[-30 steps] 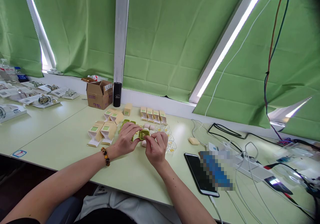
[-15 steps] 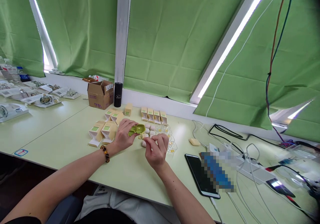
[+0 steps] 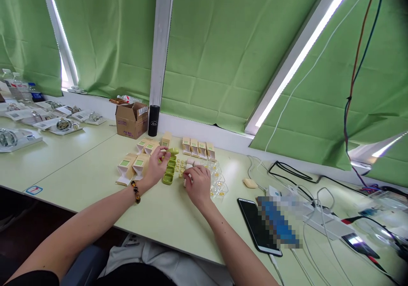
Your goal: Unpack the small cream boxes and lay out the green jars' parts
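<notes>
My left hand (image 3: pixel 157 163) is closed on a small green case (image 3: pixel 173 151) at the far end of a row of open green cases (image 3: pixel 168 178). My right hand (image 3: pixel 198 185) is closed, fingertips pinched low over the table beside small pale-yellow pieces (image 3: pixel 181 170). Whatever those fingertips hold, if anything, is too small to make out. Pinkish-white cylinders (image 3: pixel 190 161) lie partly hidden behind my right hand. Just right of them stand clear plastic pieces with yellow centres (image 3: pixel 221 193).
Small open cartons (image 3: pixel 125 169) stand left of my hands, and more cartons (image 3: pixel 198 148) line up behind. A brown box (image 3: pixel 130 122) and black cylinder (image 3: pixel 153 121) stand near the wall. To the right lie a phone (image 3: pixel 255 224), cables and a power strip (image 3: pixel 321 220).
My hands have moved apart. The left hand's green case, held up before the right hand earlier, is now at the far end of the green row. The right hand sits slightly lower.
</notes>
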The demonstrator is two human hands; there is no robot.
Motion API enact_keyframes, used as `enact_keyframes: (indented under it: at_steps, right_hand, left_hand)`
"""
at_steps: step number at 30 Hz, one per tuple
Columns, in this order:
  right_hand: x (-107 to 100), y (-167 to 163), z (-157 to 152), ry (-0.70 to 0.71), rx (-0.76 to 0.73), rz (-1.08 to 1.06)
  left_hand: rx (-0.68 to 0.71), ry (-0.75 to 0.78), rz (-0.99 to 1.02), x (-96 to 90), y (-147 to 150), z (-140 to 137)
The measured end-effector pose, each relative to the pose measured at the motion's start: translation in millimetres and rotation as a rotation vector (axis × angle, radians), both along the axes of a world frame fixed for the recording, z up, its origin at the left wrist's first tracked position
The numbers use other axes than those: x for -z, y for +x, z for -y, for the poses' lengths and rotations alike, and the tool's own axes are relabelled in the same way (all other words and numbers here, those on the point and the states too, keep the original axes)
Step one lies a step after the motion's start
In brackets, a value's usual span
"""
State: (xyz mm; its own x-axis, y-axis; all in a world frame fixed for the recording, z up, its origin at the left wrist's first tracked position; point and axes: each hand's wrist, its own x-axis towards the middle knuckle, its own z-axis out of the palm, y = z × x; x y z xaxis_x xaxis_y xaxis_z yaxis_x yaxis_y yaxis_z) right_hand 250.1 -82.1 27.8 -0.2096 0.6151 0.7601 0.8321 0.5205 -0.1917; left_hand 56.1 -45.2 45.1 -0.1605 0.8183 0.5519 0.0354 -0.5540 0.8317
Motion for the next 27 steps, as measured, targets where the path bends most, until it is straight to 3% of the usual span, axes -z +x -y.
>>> enact_keyframes:
  at_steps: [4, 8, 14, 27]
  right_hand:
    - [-8, -9, -13, -0.287, 0.072, 0.185]
    - [-17, -21, -27, -0.415, 0.136, 0.286]
    - [-15, -28, -39, -0.446, 0.202, 0.354]
    - [2, -37, -40, -0.368, 0.186, 0.431]
  left_hand:
    - [0.227, -0.203, 0.285, -4.5, -1, -1]
    - [0.379, -0.292, 0.431, -3.2, -3, -4]
    - [0.434, -0.362, 0.585, -1.6, -3, -8]
    - [0.377, -0.346, 0.586, -4.7, -2, -5]
